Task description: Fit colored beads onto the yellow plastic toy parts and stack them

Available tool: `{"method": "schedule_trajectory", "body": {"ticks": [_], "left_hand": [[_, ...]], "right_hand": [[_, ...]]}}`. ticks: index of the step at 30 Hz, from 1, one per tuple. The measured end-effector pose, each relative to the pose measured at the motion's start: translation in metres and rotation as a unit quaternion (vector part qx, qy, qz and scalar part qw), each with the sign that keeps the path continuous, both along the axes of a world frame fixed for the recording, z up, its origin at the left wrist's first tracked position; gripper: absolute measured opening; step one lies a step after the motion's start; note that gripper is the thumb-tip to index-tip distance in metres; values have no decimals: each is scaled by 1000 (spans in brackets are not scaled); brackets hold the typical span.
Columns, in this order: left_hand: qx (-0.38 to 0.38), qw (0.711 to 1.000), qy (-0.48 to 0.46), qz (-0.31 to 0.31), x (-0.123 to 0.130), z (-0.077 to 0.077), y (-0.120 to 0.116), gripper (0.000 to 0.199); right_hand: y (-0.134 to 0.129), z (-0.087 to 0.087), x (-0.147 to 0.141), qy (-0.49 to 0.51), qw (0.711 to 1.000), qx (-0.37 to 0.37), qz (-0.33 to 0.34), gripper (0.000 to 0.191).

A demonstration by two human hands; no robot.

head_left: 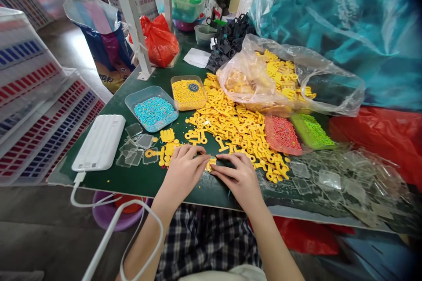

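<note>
Between my two hands, near the front of the green table, is a small flat yellow plastic piece [211, 163] with rows of tiny coloured dots. My left hand [186, 167] pinches its left side with thumb and fingertips. On its right side, the fingers of my right hand [239, 174] close in a pinch too. Just beyond the hands spreads a heap of yellow plastic parts [235, 125] with ring ends. Some yellow hand-shaped pieces [167, 136] lie beside my left hand. Fingers partly cover the held piece, so its full shape is hidden.
Trays of blue beads [154, 112], yellow beads [187, 90], red beads [283, 134] and green beads [311, 131] stand around the heap. A white power bank [99, 142] with a cable sits left. Clear plastic squares [343, 184] lie right, below a blue plastic bag [346, 30].
</note>
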State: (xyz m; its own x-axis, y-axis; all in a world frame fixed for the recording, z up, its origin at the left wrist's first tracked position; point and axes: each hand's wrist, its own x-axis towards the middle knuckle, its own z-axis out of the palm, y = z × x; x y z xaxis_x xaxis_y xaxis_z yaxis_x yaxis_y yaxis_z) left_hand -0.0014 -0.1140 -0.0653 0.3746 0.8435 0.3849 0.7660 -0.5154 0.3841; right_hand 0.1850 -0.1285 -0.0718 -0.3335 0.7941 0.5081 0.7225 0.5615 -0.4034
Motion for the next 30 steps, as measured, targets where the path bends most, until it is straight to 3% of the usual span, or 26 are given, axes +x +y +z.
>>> {"method": "schedule_trajectory", "body": {"ticks": [6, 12, 14, 17, 22, 26, 30], "left_hand": [[19, 999, -36, 1, -1, 3, 0, 17], [33, 998, -52, 1, -2, 5, 1, 19], [35, 998, -54, -1, -2, 4, 1, 19], [47, 997, -55, 2, -3, 3, 2, 21], [62, 997, -55, -2, -3, -1, 5, 27], [72, 995, -69, -3, -4, -4, 7, 27], [77, 993, -84, -8, -5, -6, 8, 25]], "right_hand": [[-1, 0, -1, 64, 998, -11, -15, 15], [-8, 14, 7, 135, 988, -7, -70, 25], [-12, 19, 24, 120, 987, 8, -108, 33], [-8, 28, 73, 96, 971, 38, -214, 43], [37, 55, 181, -24, 925, 18, -378, 53], [59, 69, 225, -105, 920, -32, -377, 49], [25, 64, 213, -125, 931, -50, -340, 37]]}}
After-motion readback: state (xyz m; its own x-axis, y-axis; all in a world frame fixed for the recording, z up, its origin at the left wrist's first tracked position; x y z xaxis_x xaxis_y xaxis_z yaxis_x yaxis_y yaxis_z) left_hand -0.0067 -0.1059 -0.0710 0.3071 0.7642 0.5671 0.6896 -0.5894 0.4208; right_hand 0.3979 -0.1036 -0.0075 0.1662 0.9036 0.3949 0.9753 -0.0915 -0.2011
